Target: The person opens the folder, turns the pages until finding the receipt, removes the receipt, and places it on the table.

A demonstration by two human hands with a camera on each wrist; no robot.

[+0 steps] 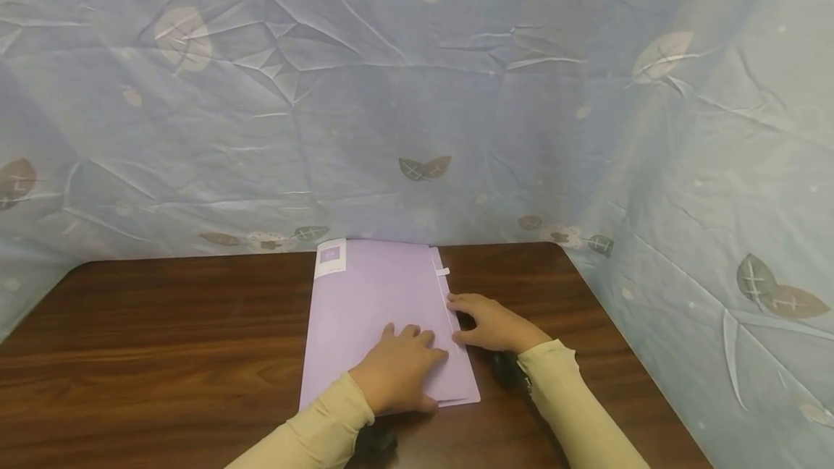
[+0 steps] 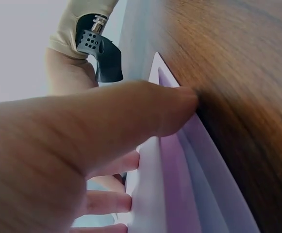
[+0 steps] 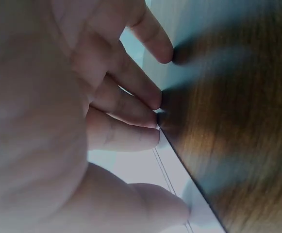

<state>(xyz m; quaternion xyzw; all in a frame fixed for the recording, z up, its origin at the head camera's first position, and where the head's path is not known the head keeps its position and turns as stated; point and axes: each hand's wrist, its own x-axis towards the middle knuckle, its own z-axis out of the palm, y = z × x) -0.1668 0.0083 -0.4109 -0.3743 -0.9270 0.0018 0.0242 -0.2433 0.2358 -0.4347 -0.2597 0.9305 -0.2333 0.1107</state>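
A light purple document folder lies closed on the table, with a white label at its top left corner and a small white tab on its right side. My left hand rests on the lower right of the cover, fingers spread. In the left wrist view its thumb lies along the folder's bottom edge, where the layers stand slightly apart. My right hand touches the folder's right edge with extended fingers. The right wrist view shows its fingertips along that edge and the thumb on the folder.
The dark brown wooden table has rounded far corners. Light blue leaf-patterned cloth hangs behind it and along the right side. A black device sits under the left wrist, and another black device under the right.
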